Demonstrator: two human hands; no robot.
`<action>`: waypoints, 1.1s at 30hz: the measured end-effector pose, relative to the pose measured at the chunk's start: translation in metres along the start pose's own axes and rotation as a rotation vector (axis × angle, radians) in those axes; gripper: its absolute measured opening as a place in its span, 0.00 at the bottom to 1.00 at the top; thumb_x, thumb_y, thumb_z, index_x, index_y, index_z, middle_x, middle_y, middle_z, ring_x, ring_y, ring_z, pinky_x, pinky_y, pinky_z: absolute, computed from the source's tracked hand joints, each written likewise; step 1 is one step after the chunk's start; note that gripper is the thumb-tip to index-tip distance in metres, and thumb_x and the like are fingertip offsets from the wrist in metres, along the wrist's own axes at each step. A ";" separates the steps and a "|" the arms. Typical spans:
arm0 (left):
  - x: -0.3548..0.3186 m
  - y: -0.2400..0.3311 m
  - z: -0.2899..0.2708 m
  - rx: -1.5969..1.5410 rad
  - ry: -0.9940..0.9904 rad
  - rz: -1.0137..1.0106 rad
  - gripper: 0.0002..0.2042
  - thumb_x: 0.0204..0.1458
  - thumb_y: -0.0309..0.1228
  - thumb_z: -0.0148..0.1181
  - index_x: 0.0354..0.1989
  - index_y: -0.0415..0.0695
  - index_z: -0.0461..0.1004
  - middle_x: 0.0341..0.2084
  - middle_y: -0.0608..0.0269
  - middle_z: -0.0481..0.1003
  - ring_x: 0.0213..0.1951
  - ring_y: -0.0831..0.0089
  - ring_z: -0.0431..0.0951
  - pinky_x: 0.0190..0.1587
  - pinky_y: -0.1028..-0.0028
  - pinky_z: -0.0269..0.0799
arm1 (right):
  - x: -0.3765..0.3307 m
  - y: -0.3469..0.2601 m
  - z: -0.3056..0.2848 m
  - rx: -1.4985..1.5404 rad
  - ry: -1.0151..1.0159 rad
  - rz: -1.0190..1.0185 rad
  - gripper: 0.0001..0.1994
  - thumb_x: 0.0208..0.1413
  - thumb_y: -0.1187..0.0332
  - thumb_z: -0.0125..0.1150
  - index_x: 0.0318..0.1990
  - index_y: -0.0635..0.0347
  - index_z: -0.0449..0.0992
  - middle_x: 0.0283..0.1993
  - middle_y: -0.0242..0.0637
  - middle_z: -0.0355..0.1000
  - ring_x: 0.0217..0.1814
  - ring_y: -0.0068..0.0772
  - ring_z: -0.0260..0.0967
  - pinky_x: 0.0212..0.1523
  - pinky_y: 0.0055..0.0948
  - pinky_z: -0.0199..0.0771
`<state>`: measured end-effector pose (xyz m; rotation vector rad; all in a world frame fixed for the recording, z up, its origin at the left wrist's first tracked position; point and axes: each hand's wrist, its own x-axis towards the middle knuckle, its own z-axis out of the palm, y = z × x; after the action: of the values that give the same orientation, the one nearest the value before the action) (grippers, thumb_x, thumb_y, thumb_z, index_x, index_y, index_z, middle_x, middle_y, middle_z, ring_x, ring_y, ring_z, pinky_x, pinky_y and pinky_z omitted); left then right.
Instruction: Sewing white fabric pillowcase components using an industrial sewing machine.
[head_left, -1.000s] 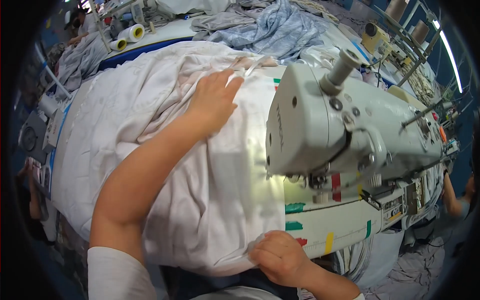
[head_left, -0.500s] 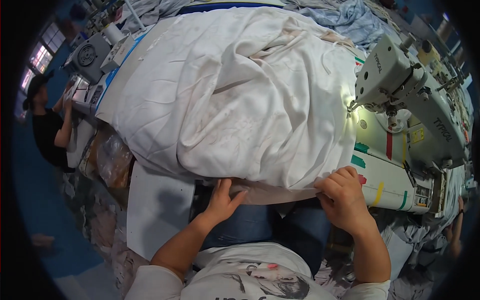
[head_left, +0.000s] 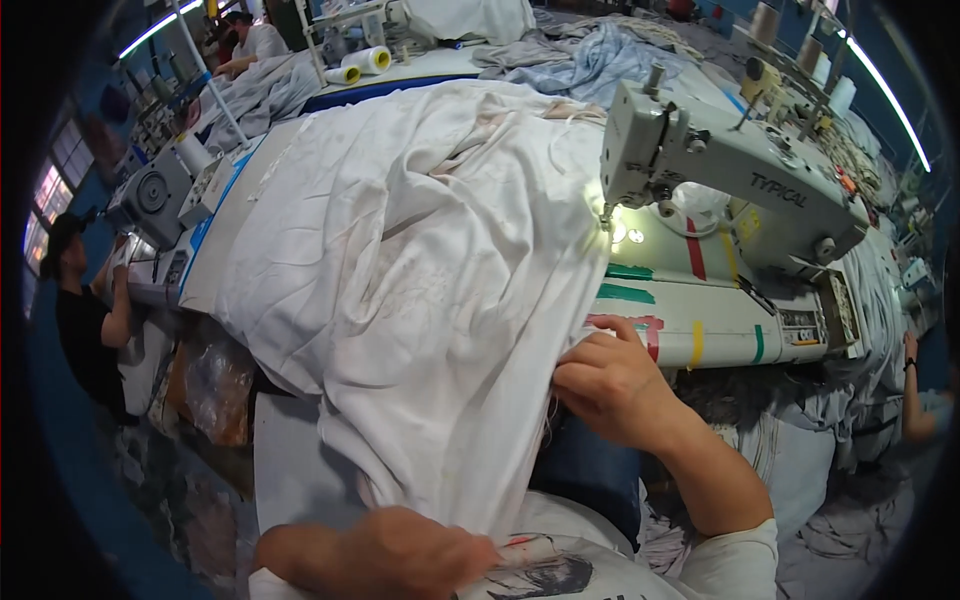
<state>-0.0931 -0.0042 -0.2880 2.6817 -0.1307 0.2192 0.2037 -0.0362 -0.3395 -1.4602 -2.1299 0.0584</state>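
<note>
both hands grip the white cloth (head_left: 420, 300): right hand (head_left: 610, 385) pinches its edge below the sewing machine (head_left: 720, 180), left hand (head_left: 400, 550) clutches the low end; next, likely feeding the edge to the needle.

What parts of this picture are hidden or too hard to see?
- Left hand, head view: blurred near the lower edge, so its grip on the white cloth is unclear.
- Right hand: its fingertips are tucked under the cloth's edge.
- Sewing machine: the needle is too small and lost in lamp glare.
- Table: mostly covered by the cloth.
- Person at the left rim: dark and bent by the lens.
</note>
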 end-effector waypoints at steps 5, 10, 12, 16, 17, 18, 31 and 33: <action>0.079 0.042 0.009 -0.218 -0.273 -0.107 0.06 0.48 0.27 0.50 0.31 0.37 0.65 0.19 0.50 0.74 0.21 0.59 0.78 0.18 0.65 0.70 | -0.046 -0.050 -0.022 -0.141 0.211 0.018 0.13 0.34 0.72 0.64 0.33 0.56 0.74 0.37 0.34 0.72 0.41 0.37 0.71 0.52 0.45 0.64; 0.089 0.051 0.041 -0.272 -0.273 -0.048 0.07 0.48 0.29 0.51 0.31 0.38 0.64 0.17 0.53 0.74 0.18 0.58 0.77 0.18 0.65 0.71 | -0.101 -0.074 -0.011 -0.058 0.117 0.027 0.10 0.40 0.72 0.61 0.34 0.56 0.78 0.41 0.38 0.76 0.48 0.37 0.73 0.56 0.42 0.63; 0.098 0.040 0.049 -0.364 -0.343 -0.039 0.07 0.48 0.29 0.51 0.31 0.38 0.64 0.17 0.52 0.75 0.19 0.57 0.78 0.18 0.64 0.72 | -0.119 -0.078 -0.001 0.088 0.061 0.104 0.09 0.45 0.72 0.61 0.36 0.59 0.79 0.40 0.38 0.77 0.47 0.36 0.75 0.58 0.43 0.64; 0.147 -0.053 0.055 -0.357 -0.344 -0.369 0.10 0.57 0.33 0.50 0.41 0.40 0.67 0.28 0.49 0.74 0.32 0.54 0.78 0.34 0.61 0.74 | -0.146 -0.077 0.028 0.521 0.095 0.303 0.10 0.45 0.73 0.62 0.37 0.62 0.79 0.40 0.39 0.77 0.46 0.39 0.76 0.56 0.44 0.67; 0.160 -0.092 0.059 -0.346 0.126 -0.608 0.18 0.55 0.35 0.55 0.51 0.40 0.66 0.39 0.46 0.74 0.42 0.51 0.76 0.46 0.64 0.72 | -0.150 -0.075 0.037 0.592 0.093 0.381 0.10 0.45 0.74 0.62 0.38 0.63 0.78 0.40 0.40 0.77 0.46 0.40 0.76 0.55 0.44 0.69; 0.166 -0.132 0.055 -0.022 0.358 -0.568 0.27 0.52 0.37 0.60 0.60 0.45 0.63 0.55 0.43 0.66 0.57 0.50 0.66 0.58 0.62 0.61 | -0.153 -0.073 0.044 0.663 0.091 0.460 0.11 0.45 0.75 0.62 0.38 0.64 0.78 0.40 0.41 0.78 0.46 0.42 0.76 0.54 0.44 0.70; 0.300 -0.318 0.061 -0.034 0.673 -0.356 0.21 0.46 0.30 0.59 0.51 0.42 0.71 0.47 0.52 0.71 0.50 0.56 0.70 0.56 0.63 0.60 | -0.152 -0.043 0.058 1.093 0.014 0.518 0.09 0.54 0.72 0.57 0.38 0.70 0.77 0.39 0.48 0.77 0.45 0.47 0.75 0.53 0.45 0.68; 0.313 -0.340 0.066 0.097 0.632 -0.360 0.18 0.46 0.30 0.59 0.47 0.45 0.73 0.43 0.55 0.72 0.48 0.59 0.69 0.56 0.63 0.58 | -0.152 -0.036 0.057 1.193 0.013 0.548 0.09 0.55 0.71 0.58 0.37 0.71 0.78 0.39 0.49 0.76 0.45 0.47 0.74 0.53 0.45 0.68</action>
<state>0.2663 0.2543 -0.4360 2.5302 0.5599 0.9476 0.1854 -0.1683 -0.4384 -1.1504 -1.1412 1.2561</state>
